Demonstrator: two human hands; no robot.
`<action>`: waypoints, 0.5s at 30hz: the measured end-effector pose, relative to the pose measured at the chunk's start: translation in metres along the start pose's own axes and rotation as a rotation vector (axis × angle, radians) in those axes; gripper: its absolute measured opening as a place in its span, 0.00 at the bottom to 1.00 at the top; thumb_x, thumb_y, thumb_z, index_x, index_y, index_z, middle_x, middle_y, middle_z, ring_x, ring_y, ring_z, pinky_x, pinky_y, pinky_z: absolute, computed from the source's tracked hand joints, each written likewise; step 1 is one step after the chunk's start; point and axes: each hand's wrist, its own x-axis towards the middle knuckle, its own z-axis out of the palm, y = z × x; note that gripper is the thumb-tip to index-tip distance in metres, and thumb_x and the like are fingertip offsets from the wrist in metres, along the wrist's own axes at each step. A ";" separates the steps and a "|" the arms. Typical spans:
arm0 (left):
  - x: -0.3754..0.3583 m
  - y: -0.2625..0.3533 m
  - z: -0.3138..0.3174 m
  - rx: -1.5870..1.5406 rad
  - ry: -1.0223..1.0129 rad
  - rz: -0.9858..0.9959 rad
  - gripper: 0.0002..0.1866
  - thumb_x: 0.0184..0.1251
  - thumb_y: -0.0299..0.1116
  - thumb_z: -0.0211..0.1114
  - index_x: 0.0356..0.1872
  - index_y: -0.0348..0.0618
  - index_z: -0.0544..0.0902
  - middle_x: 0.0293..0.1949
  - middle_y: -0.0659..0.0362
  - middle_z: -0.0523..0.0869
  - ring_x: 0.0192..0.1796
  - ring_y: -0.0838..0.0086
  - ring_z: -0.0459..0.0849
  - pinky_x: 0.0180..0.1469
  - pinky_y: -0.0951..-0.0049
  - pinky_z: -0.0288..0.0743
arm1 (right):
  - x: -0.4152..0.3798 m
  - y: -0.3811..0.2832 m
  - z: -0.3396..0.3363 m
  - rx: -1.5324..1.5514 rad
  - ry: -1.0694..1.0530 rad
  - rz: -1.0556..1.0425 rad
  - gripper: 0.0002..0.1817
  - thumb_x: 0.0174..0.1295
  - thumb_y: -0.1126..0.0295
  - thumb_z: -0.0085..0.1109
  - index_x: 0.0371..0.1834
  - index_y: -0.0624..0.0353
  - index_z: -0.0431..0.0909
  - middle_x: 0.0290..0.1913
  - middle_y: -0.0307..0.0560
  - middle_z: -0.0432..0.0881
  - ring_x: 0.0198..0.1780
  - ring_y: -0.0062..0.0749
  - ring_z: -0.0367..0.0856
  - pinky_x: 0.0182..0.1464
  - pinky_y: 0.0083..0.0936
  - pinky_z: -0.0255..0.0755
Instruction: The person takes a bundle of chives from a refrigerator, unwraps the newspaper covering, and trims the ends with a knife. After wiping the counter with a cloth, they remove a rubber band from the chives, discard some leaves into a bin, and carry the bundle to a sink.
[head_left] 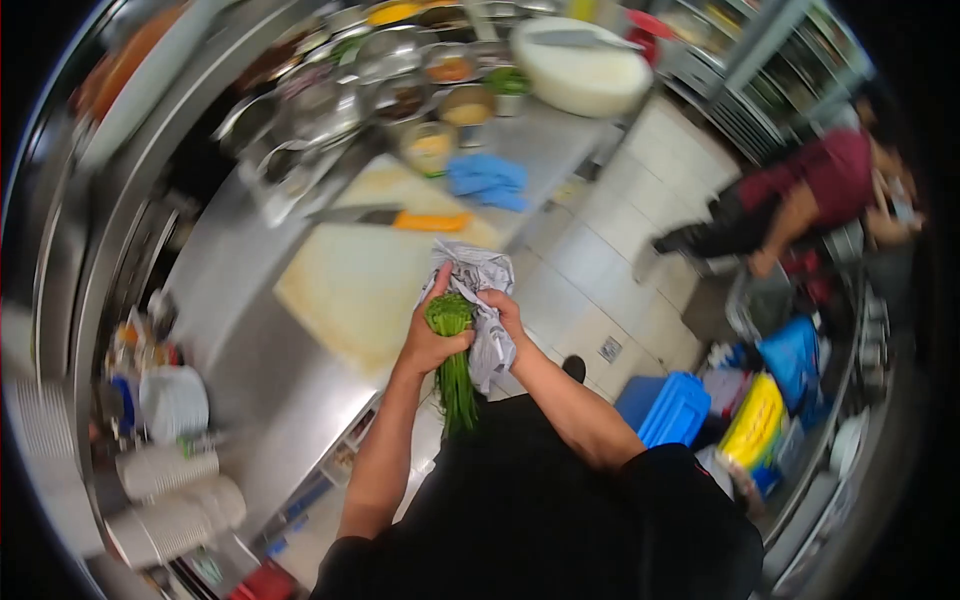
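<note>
A bundle of thin green stalks (455, 385) hangs from my left hand (430, 340), whose fingers wrap round its upper part. Crumpled printed paper (490, 350) lies against the bundle's right side and rises above it. My right hand (507, 320) grips this paper. Both hands are close together in front of my body, at the near edge of a pale cutting board (350, 285). A knife with an orange handle (432, 221) lies across the board, beyond my hands. Just past it is a blue cloth (488, 181).
Metal bowls (395, 55) of food crowd the counter's far end, beside a round white board (580, 70) bearing a blade. Stacked bowls (175, 515) stand at lower left. Another person (820, 190) bends at right, near a blue bin (675, 410) and a yellow package (755, 420).
</note>
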 end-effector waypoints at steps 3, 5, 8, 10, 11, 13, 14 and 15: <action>0.039 -0.006 0.086 -0.050 -0.272 0.032 0.54 0.42 0.23 0.68 0.75 0.41 0.50 0.30 0.67 0.78 0.33 0.83 0.76 0.40 0.80 0.72 | -0.044 -0.069 -0.083 0.151 -0.129 -0.144 0.22 0.56 0.62 0.55 0.52 0.60 0.77 0.45 0.49 0.84 0.46 0.39 0.83 0.54 0.32 0.76; 0.064 -0.007 0.149 -0.039 -0.385 0.002 0.53 0.41 0.23 0.68 0.75 0.39 0.52 0.28 0.65 0.79 0.31 0.81 0.77 0.38 0.80 0.72 | -0.097 -0.117 -0.084 0.194 -0.148 -0.322 0.24 0.60 0.60 0.50 0.57 0.61 0.74 0.49 0.50 0.82 0.48 0.41 0.82 0.55 0.34 0.76; 0.098 -0.020 0.237 -0.065 -0.469 -0.030 0.52 0.40 0.23 0.67 0.74 0.38 0.54 0.27 0.64 0.78 0.28 0.79 0.77 0.35 0.79 0.73 | -0.161 -0.185 -0.138 0.305 -0.149 -0.507 0.27 0.63 0.60 0.46 0.64 0.62 0.68 0.55 0.52 0.80 0.53 0.41 0.81 0.56 0.35 0.76; 0.110 -0.025 0.297 -0.152 -0.446 -0.082 0.53 0.39 0.22 0.69 0.74 0.40 0.54 0.24 0.62 0.76 0.26 0.75 0.77 0.31 0.75 0.74 | -0.210 -0.230 -0.196 0.307 -0.187 -0.610 0.29 0.63 0.60 0.44 0.67 0.62 0.65 0.58 0.52 0.78 0.55 0.42 0.80 0.58 0.36 0.74; 0.117 -0.027 0.321 -0.192 -0.472 -0.104 0.54 0.41 0.24 0.72 0.74 0.43 0.54 0.24 0.63 0.75 0.25 0.75 0.76 0.30 0.75 0.73 | -0.243 -0.254 -0.215 0.294 -0.128 -0.671 0.30 0.64 0.59 0.44 0.67 0.63 0.65 0.59 0.53 0.77 0.55 0.42 0.80 0.58 0.36 0.74; 0.134 -0.030 0.358 -0.240 -0.493 -0.154 0.54 0.42 0.27 0.74 0.74 0.48 0.53 0.24 0.63 0.73 0.24 0.75 0.74 0.29 0.74 0.72 | -0.297 -0.304 -0.252 0.321 0.058 -0.853 0.32 0.64 0.55 0.43 0.66 0.67 0.65 0.59 0.53 0.77 0.53 0.42 0.81 0.56 0.35 0.76; 0.146 -0.030 0.372 -0.244 -0.493 -0.178 0.54 0.43 0.27 0.74 0.74 0.49 0.54 0.24 0.63 0.73 0.24 0.75 0.74 0.28 0.74 0.72 | -0.331 -0.330 -0.251 0.292 0.130 -0.948 0.32 0.63 0.54 0.43 0.64 0.67 0.66 0.57 0.53 0.78 0.51 0.41 0.82 0.54 0.36 0.76; 0.150 -0.027 0.382 -0.239 -0.455 -0.185 0.52 0.41 0.22 0.70 0.74 0.46 0.54 0.23 0.62 0.73 0.24 0.74 0.74 0.29 0.73 0.72 | -0.368 -0.349 -0.247 0.260 0.200 -1.032 0.31 0.63 0.54 0.43 0.62 0.67 0.68 0.55 0.53 0.79 0.50 0.41 0.82 0.53 0.36 0.77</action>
